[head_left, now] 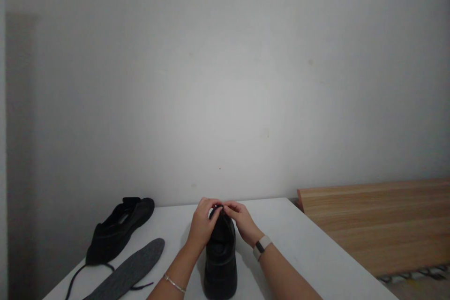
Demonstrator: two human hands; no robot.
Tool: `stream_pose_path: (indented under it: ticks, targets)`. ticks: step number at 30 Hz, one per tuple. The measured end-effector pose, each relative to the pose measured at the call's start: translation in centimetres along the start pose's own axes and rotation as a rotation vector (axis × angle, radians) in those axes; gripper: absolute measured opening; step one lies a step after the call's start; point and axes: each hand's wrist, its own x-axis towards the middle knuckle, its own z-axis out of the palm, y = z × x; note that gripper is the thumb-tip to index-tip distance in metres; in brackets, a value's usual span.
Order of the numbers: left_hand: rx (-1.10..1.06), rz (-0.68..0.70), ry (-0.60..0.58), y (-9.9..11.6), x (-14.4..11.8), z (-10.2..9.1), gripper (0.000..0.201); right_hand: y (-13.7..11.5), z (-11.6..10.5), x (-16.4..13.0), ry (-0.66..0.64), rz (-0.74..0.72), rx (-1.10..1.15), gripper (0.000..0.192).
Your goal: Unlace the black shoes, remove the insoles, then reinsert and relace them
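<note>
White table (302, 239): two shoes, one insole (130, 269); both hands pinch shoe (221, 258).

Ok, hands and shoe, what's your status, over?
Left hand and right hand both pinching the far end of the black leather shoe. Shoe upright on white table. Grey insole, second black shoe lie left, apart.

- Both hands, left hand (203, 225) and right hand (242, 221), pinch the far end of a black shoe (221, 258) at 6 o'clock.
- At 8 o'clock: second shoe (119, 229), grey insole (131, 269), on the white table (309, 253).
</note>
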Motion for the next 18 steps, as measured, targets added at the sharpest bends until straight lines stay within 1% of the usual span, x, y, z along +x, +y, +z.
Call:
stream_pose_path:
  ticks: [4, 9, 14, 18]
  targets:
    - [0.018, 0.002, 0.027, -0.50, -0.09, 0.00, 0.011, 0.04, 0.02, 0.01, 0.061, 0.001, 0.024, 0.026]
    - [0.008, -0.078, 0.032, -0.56, -0.03, -0.34, 0.015, 0.40, -0.07, 0.29, 0.127, -0.001, 0.028, 0.024]
    - [-0.123, -0.195, -0.062, 0.09, 0.18, -0.68, 0.024, 0.67, -0.13, 0.48, 0.187, -0.009, 0.058, 0.024]
    - [-0.293, -0.263, -0.125, -0.01, 0.36, -0.81, 0.029, 0.43, 0.07, 0.29, 0.154, -0.015, 0.109, 0.026]
